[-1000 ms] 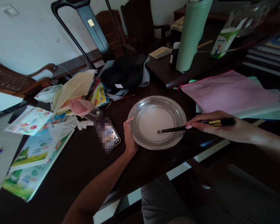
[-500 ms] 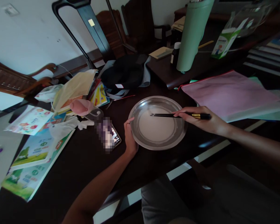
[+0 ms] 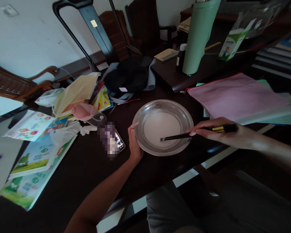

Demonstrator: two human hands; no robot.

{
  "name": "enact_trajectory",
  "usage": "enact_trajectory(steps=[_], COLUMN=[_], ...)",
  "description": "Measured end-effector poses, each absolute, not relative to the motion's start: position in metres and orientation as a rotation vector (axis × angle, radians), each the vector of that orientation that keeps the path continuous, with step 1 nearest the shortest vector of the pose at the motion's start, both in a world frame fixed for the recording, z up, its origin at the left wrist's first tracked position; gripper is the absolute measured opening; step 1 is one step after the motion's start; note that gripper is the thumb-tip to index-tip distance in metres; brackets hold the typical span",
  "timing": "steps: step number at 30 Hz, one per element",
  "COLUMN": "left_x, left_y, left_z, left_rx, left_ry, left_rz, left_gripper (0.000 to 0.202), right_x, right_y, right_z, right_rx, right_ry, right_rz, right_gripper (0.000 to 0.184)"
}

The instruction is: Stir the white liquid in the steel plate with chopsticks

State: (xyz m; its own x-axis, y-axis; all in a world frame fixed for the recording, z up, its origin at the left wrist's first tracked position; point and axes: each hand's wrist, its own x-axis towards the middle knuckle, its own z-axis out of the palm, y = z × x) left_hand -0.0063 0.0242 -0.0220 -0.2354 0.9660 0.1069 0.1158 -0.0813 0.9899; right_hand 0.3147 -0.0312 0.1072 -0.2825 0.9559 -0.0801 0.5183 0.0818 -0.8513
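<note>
A round metal basin (image 3: 185,120) stands on the dark table and holds a pale, milky liquid (image 3: 160,124). My left hand (image 3: 135,146) is closed on the basin's left rim, thumb over the edge and the other fingers hidden beneath. With my right hand (image 3: 214,128) I grip a pair of black chopsticks (image 3: 177,136) with gold bands near the top. Their tips, close together, dip into the liquid near the front of the basin.
Left of the basin lie a partly blurred phone (image 3: 120,142), crumpled tissue (image 3: 88,129) and several booklets (image 3: 32,155). Behind are a black bag (image 3: 126,76), a green tumbler (image 3: 200,37) and a small dark bottle (image 3: 181,57). A pink pouch (image 3: 237,97) lies to the right.
My right hand has moved right and toward me, carrying the chopstick tips from the middle of the liquid to its front part. My left hand stays on the rim.
</note>
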Motion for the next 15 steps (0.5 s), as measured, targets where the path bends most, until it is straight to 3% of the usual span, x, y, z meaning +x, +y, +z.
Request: enact_trajectory(steps=[5,15], left_x=[-0.006,-0.004], left_y=[0.024,0.024], left_z=[-0.023,-0.017], left_rx=[1.278,1.215], left_ry=[1.422,1.372], left_rz=[1.404,1.445], left_gripper=[0.043,0.059], right_x=[0.288,0.297], right_y=[-0.021,-0.004], right_z=[0.093,0.087], right_rx=[-1.371,-1.386], right_ry=[-1.811,-1.775], right_rz=[1.133,0.947], right_gripper=[0.03,0.035])
